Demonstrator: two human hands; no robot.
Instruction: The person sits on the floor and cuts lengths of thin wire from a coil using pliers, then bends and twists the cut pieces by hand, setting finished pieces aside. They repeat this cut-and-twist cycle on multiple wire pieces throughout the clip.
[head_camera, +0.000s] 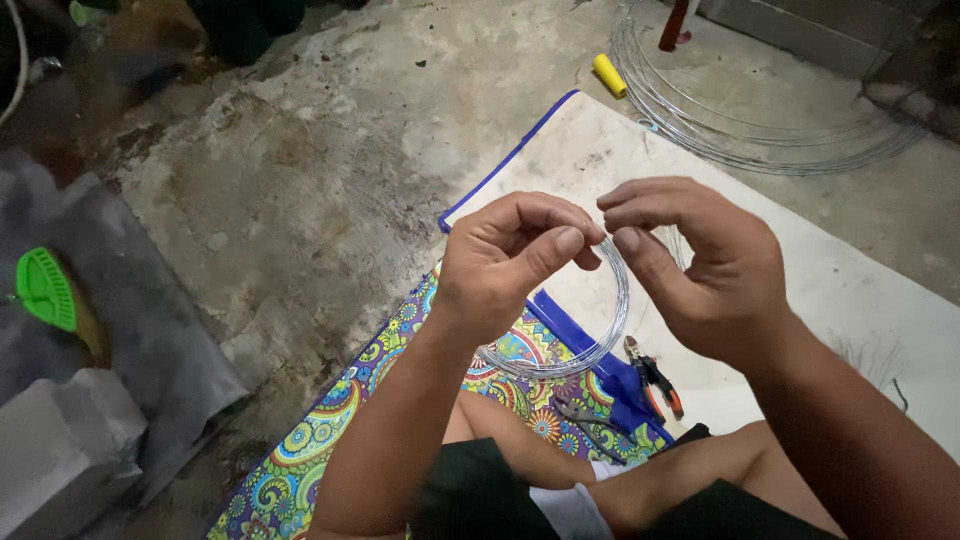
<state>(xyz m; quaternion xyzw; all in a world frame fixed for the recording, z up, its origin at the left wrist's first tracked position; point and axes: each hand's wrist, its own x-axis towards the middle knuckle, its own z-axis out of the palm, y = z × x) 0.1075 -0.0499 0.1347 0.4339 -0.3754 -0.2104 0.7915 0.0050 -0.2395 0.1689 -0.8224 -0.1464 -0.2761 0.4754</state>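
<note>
Together, both hands (610, 265) pinching wire coil (590, 340)

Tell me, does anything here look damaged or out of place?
Nothing stands out. Both hands pinch a small wire coil above the mat. Pliers lie on the mat's blue edge, and a large wire coil rests on the concrete.

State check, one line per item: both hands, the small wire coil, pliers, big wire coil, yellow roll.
left hand: pinching the small wire coil
right hand: pinching the same coil at its top
small wire coil: looped, held up off the mat
pliers: lying on the patterned mat, untouched
big wire coil: lying flat on the concrete floor
yellow roll: lying on its side
</note>
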